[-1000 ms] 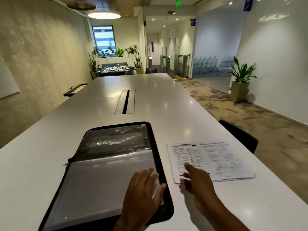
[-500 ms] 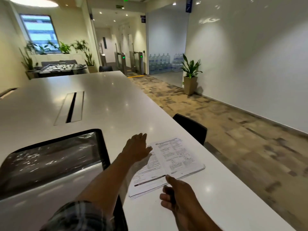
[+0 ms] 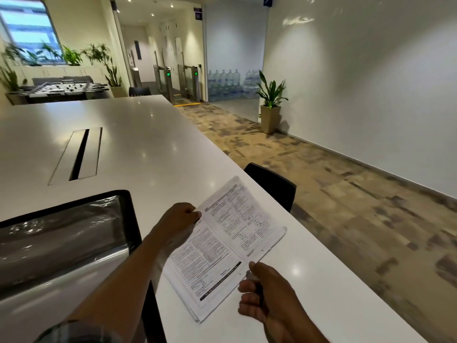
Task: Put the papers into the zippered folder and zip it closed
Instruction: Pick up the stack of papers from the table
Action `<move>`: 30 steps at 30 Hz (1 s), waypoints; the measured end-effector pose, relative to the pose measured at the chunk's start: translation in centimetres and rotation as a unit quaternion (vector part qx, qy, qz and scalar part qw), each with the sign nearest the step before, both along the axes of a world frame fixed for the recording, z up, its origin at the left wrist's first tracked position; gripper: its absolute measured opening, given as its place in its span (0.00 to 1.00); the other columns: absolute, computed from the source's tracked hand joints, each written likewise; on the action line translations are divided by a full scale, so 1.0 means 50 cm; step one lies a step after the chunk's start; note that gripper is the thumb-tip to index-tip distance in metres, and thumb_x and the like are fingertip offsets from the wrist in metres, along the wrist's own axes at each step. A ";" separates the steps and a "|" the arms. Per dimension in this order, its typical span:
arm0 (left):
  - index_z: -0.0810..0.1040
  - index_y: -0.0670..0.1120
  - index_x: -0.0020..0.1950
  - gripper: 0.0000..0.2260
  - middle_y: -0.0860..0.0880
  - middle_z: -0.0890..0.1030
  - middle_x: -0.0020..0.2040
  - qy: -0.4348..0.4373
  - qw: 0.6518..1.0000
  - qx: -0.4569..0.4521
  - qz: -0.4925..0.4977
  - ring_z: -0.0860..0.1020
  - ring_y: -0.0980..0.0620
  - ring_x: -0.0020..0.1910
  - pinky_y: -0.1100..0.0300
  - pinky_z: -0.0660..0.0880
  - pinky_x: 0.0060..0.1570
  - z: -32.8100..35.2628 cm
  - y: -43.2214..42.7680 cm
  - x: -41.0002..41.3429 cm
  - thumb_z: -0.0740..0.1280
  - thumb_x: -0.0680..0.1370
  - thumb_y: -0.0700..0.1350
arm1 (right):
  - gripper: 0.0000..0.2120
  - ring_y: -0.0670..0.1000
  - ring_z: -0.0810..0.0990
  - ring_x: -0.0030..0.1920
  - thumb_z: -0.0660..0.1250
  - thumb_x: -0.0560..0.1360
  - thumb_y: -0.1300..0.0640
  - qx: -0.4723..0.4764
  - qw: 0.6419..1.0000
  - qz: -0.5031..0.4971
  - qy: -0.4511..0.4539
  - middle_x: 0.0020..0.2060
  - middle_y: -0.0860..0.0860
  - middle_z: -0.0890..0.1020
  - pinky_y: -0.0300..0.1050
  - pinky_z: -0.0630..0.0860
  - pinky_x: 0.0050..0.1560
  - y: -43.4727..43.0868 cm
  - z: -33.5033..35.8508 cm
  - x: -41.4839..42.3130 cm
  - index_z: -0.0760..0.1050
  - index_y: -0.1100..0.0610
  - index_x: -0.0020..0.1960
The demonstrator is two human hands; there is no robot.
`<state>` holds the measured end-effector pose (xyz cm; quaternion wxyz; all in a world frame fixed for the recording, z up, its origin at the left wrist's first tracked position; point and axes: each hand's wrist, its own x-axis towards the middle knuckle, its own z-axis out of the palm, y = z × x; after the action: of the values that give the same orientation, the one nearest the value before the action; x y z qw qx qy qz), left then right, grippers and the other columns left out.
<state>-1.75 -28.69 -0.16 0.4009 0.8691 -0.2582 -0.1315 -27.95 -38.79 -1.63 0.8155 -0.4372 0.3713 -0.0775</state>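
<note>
Our left hand point(image 3: 179, 219) pinches the far edge of the papers point(image 3: 230, 246), which lie on the counter point(image 3: 148, 149) between our hands. Our right hand point(image 3: 267, 300) has curled fingers, with the thumb at the papers' near edge; we cannot tell whether it grips. The open zippered folder point(image 3: 74, 233) lies left of the left hand.

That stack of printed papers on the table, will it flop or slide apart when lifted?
Probably floppy: the papers are thin sheets, bent along a crease between the left hand and right hand. Likely to fan apart, since staggered sheet edges show at the near corner.
</note>
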 end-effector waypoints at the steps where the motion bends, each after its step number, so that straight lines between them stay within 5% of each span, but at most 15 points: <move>1: 0.80 0.47 0.37 0.09 0.46 0.82 0.37 0.019 0.999 -0.048 -0.009 0.79 0.50 0.35 0.60 0.72 0.35 0.004 0.011 -0.006 0.67 0.76 0.47 | 0.12 0.53 0.71 0.25 0.70 0.73 0.50 -0.015 1.000 -0.014 -0.001 0.31 0.58 0.76 0.47 0.74 0.30 -0.006 -0.002 0.002 0.76 0.60 0.45; 5: 0.81 0.45 0.41 0.07 0.41 0.83 0.38 0.121 0.956 -0.265 -0.014 0.81 0.43 0.38 0.53 0.76 0.40 0.024 0.048 -0.038 0.71 0.72 0.49 | 0.14 0.51 0.74 0.26 0.74 0.69 0.48 -0.146 0.986 -0.075 -0.034 0.36 0.54 0.81 0.45 0.71 0.29 -0.037 0.004 0.013 0.79 0.58 0.46; 9: 0.80 0.45 0.47 0.18 0.38 0.84 0.46 0.136 0.922 -0.359 -0.050 0.83 0.38 0.42 0.47 0.80 0.42 0.073 0.073 -0.070 0.76 0.66 0.56 | 0.12 0.46 0.86 0.45 0.73 0.72 0.56 -0.280 0.951 -0.062 -0.113 0.48 0.48 0.87 0.36 0.80 0.40 -0.084 0.057 0.031 0.80 0.54 0.55; 13: 0.78 0.43 0.54 0.20 0.38 0.83 0.52 0.106 0.899 -0.418 -0.077 0.82 0.35 0.48 0.42 0.79 0.46 0.138 0.071 -0.118 0.76 0.68 0.52 | 0.12 0.51 0.84 0.53 0.68 0.76 0.58 -0.348 0.921 -0.054 -0.167 0.52 0.50 0.86 0.49 0.80 0.54 -0.132 0.117 0.052 0.80 0.57 0.59; 18: 0.81 0.51 0.54 0.15 0.45 0.84 0.52 0.061 0.899 -0.424 -0.087 0.83 0.44 0.49 0.51 0.81 0.44 0.182 0.079 -0.153 0.75 0.68 0.49 | 0.10 0.43 0.85 0.48 0.68 0.77 0.57 -0.411 0.886 -0.039 -0.210 0.49 0.42 0.86 0.35 0.81 0.48 -0.147 0.161 0.049 0.82 0.54 0.57; 22: 0.83 0.53 0.50 0.10 0.52 0.86 0.48 0.080 0.924 -0.373 -0.022 0.84 0.48 0.48 0.60 0.81 0.43 0.100 0.082 -0.169 0.73 0.72 0.41 | 0.06 0.47 0.86 0.44 0.68 0.77 0.56 -0.424 0.891 -0.003 -0.165 0.41 0.44 0.87 0.41 0.82 0.42 -0.121 0.099 0.041 0.84 0.52 0.50; 25: 0.81 0.45 0.57 0.11 0.51 0.86 0.49 0.090 0.931 -0.354 0.022 0.83 0.48 0.50 0.56 0.80 0.47 0.048 0.082 -0.188 0.71 0.74 0.40 | 0.07 0.42 0.85 0.43 0.68 0.76 0.56 -0.423 0.897 0.007 -0.130 0.39 0.39 0.85 0.41 0.80 0.43 -0.101 0.062 0.039 0.83 0.52 0.52; 30: 0.80 0.54 0.55 0.09 0.51 0.85 0.49 0.047 0.943 -0.329 0.013 0.84 0.51 0.47 0.54 0.81 0.45 0.072 0.077 -0.198 0.67 0.77 0.44 | 0.08 0.42 0.85 0.43 0.71 0.74 0.54 -0.443 0.883 -0.011 -0.156 0.41 0.40 0.87 0.41 0.80 0.42 -0.113 0.093 0.047 0.82 0.40 0.43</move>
<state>-11.65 -24.85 3.42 0.6776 0.6852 -0.2566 -0.0743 -25.62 -44.42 3.04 0.5831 -0.7310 0.1707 -0.3106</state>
